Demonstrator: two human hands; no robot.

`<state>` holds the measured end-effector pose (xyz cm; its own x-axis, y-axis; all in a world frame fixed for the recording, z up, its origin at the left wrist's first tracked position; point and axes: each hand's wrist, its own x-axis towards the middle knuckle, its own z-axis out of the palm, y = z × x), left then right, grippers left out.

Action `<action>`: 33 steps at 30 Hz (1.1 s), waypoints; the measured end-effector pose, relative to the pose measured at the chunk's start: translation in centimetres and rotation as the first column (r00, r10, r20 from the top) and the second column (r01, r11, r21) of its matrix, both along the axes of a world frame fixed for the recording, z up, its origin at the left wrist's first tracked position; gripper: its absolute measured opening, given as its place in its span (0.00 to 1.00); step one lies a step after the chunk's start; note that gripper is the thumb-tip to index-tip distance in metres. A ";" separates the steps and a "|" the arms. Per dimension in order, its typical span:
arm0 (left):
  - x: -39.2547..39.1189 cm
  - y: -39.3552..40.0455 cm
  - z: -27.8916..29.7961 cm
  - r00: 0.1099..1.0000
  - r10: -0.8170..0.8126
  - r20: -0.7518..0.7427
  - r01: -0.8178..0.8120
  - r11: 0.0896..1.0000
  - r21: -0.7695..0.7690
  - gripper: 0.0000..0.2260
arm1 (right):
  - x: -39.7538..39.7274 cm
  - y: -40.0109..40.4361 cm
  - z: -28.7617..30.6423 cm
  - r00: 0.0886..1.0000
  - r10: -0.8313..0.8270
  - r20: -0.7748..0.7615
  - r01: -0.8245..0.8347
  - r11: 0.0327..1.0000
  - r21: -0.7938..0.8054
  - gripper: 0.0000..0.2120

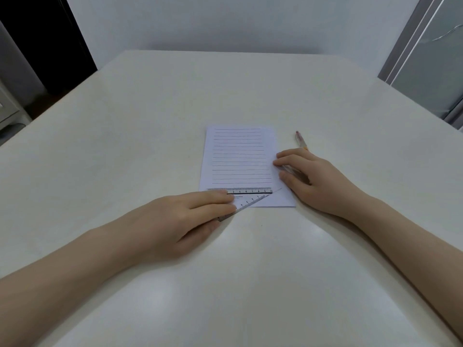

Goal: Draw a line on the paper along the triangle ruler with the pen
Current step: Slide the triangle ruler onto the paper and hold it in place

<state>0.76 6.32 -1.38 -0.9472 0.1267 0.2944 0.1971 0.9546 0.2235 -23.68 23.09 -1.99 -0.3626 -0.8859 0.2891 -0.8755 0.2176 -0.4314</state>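
A small white paper point(240, 156) with several ruled pen lines lies in the middle of the table. A clear triangle ruler point(253, 196) rests across its bottom edge, long scale side facing away from me. My left hand point(185, 216) presses flat on the ruler's left part, fingers stretched over it. A pen point(300, 140) lies just right of the paper, its far end sticking out beyond my right hand point(313, 179). That hand covers the pen's near part, with fingertips and thumb closed around it at the paper's right edge. The pen's tip is hidden.
The pale table point(225, 91) reaches to a white wall at the back. A dark opening and a grey cabinet stand off the table's left corner, and a glass-fronted grey unit point(431, 71) stands at the right.
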 end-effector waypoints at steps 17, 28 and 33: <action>0.4 0.3 -0.4 0.999 -0.037 0.001 0.037 0.999 -0.016 0.18 | 0.1 0.0 0.1 1.000 0.002 0.006 -0.003 1.000 0.002 0.13; 0.3 0.1 -0.4 0.999 -0.047 0.004 0.047 0.999 -0.012 0.18 | 0.0 0.1 0.0 1.000 0.002 0.014 -0.002 1.000 0.002 0.13; 0.3 0.2 -0.3 0.999 -0.050 -0.005 0.050 0.999 -0.017 0.18 | 0.0 0.1 0.0 1.000 0.003 0.012 -0.003 1.000 0.003 0.13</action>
<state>1.06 6.52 -1.69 -0.9381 0.1787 0.2966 0.2457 0.9471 0.2063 -23.72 23.15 -2.02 -0.3635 -0.8880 0.2818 -0.8710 0.2166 -0.4409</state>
